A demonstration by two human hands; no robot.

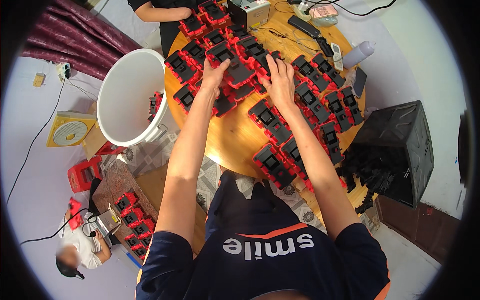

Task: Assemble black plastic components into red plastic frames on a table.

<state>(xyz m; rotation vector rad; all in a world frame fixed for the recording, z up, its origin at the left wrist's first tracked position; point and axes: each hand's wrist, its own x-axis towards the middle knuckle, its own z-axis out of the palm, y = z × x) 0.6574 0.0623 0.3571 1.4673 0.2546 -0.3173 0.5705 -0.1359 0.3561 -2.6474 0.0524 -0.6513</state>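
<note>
Both my arms reach forward over a round wooden table (227, 135) covered with red plastic housings fitted with black inserts. My left hand (214, 79) grips the left edge of one red-and-black housing (232, 62), its thumb on the top face and the other fingers hidden beneath. On the right, my right hand (281, 82) has its fingers curled over the near right end of another housing (254, 49). The two held pieces lie side by side, above more of the same housings. Several others, such as this housing (270, 122), lie around my right forearm.
Left of the table stands a white bin (131, 95) with some housings inside. A black crate (400, 145) with black parts lies at the right. A grey bottle (359, 54) and cables are at the far right. One person's arm (162, 13) is across the table; another person (85, 245) sits lower left.
</note>
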